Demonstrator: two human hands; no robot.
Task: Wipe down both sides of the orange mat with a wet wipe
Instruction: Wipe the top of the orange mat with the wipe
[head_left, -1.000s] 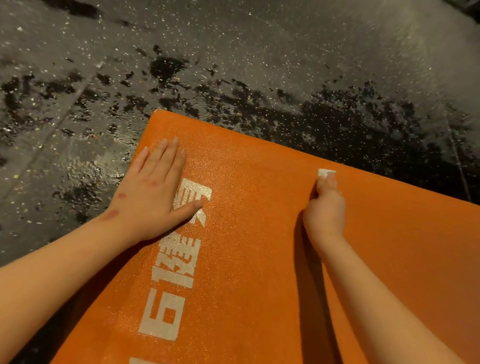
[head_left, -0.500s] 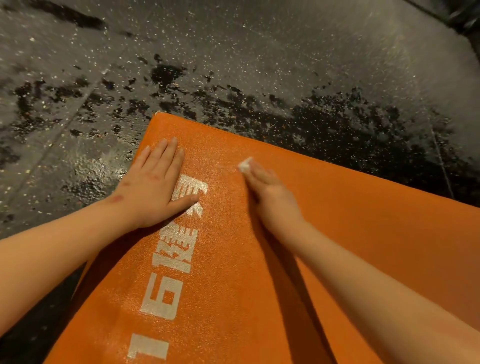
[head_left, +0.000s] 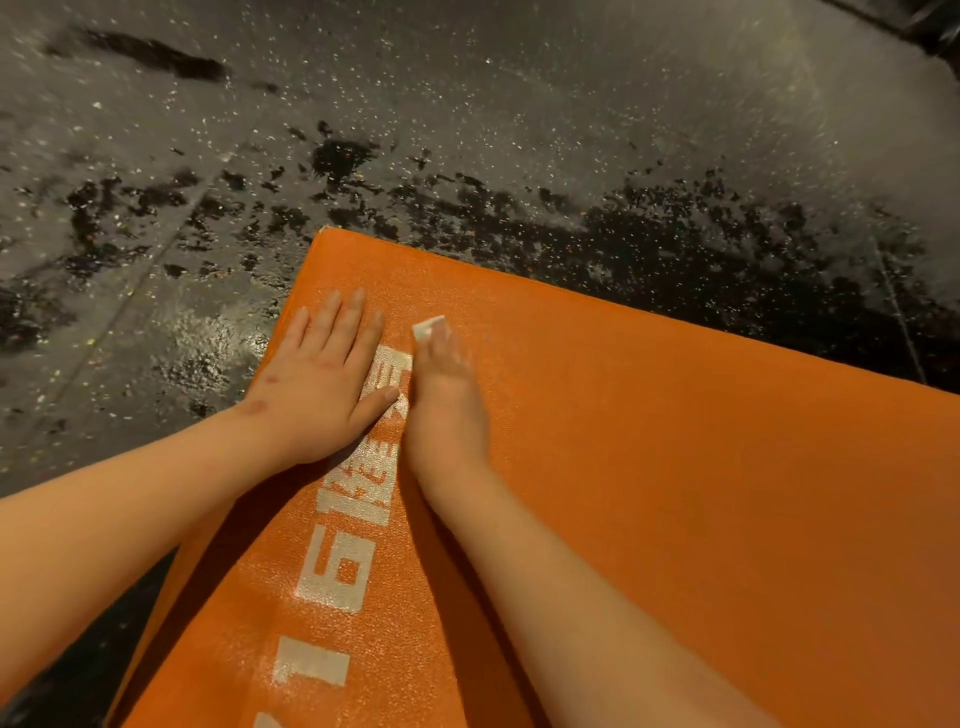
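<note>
Both grips on orange mat: left grip flat; right grip, straight-fingered, presses wet wipe. White print reads "16"; rest illegible.

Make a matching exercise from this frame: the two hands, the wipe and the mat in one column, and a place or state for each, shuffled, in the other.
Column A
1. left hand
2. right hand
3. wet wipe
4. orange mat

Column B
a. lies on the dark speckled floor
b. rests flat with straight fingers near the mat's far left corner
c. white, showing just beyond the fingertips
d. presses the wipe onto the mat beside the white lettering

Pairs: 1-b, 2-d, 3-c, 4-a
</note>
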